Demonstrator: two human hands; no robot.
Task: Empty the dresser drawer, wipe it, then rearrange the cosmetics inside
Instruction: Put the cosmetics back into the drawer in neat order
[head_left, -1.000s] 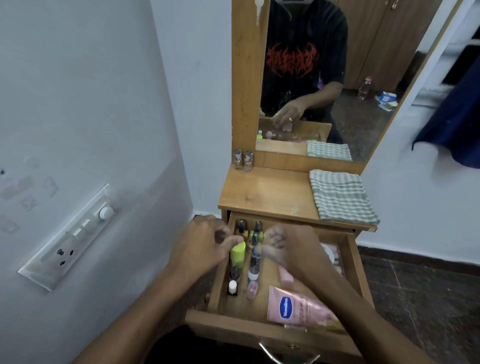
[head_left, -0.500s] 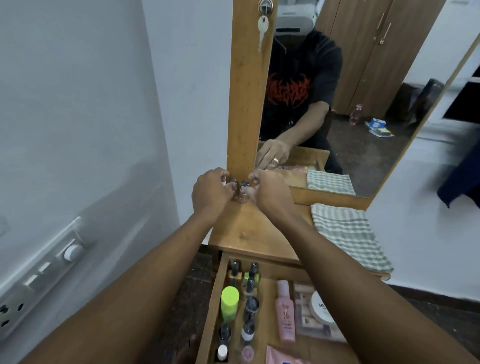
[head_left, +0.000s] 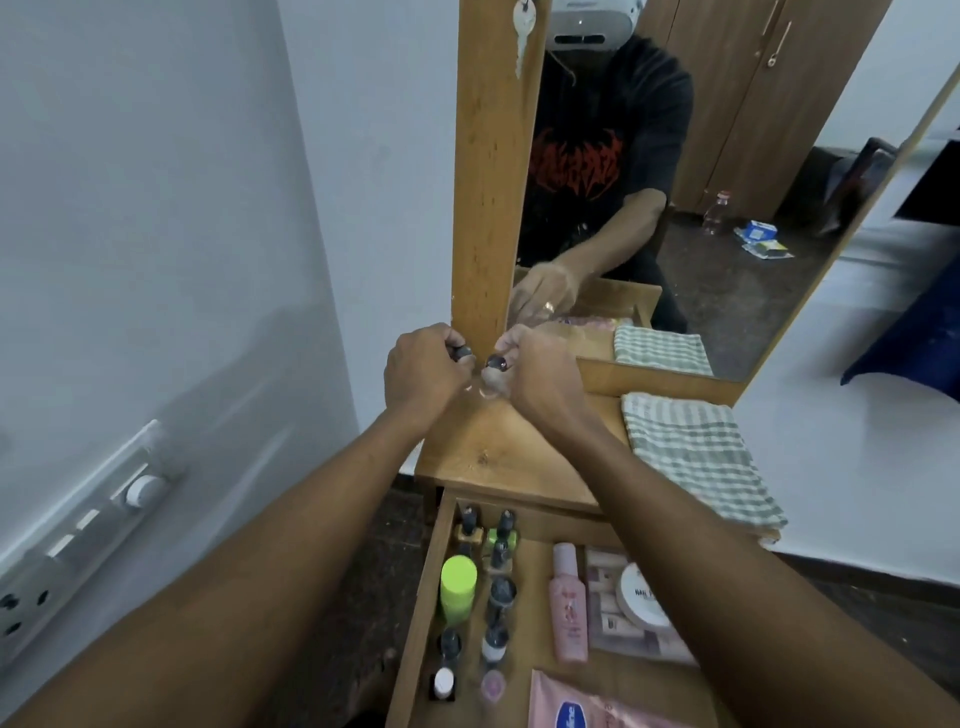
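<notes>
Both hands are at the back left corner of the wooden dresser top (head_left: 524, 457). My left hand (head_left: 423, 371) is closed around a small dark-capped nail polish bottle (head_left: 461, 353). My right hand (head_left: 540, 374) grips a second small bottle (head_left: 493, 371) by its dark cap. Below, the open drawer (head_left: 415, 623) holds two rows of nail polish bottles (head_left: 498, 597), a lime-capped bottle (head_left: 458, 587), a pink bottle (head_left: 569, 603), a palette with a round white jar (head_left: 639, 597) and a pink lotion pouch (head_left: 587, 706).
A folded striped cloth (head_left: 696, 457) lies on the right of the dresser top. The mirror (head_left: 675, 182) stands behind, with a key (head_left: 522, 31) hanging on its wooden frame. A wall switch panel (head_left: 88, 519) is at the left, close to the dresser.
My hands left the drawer, rose to the two bottles on the dresser top and took hold of them. The camera tilted upward.
</notes>
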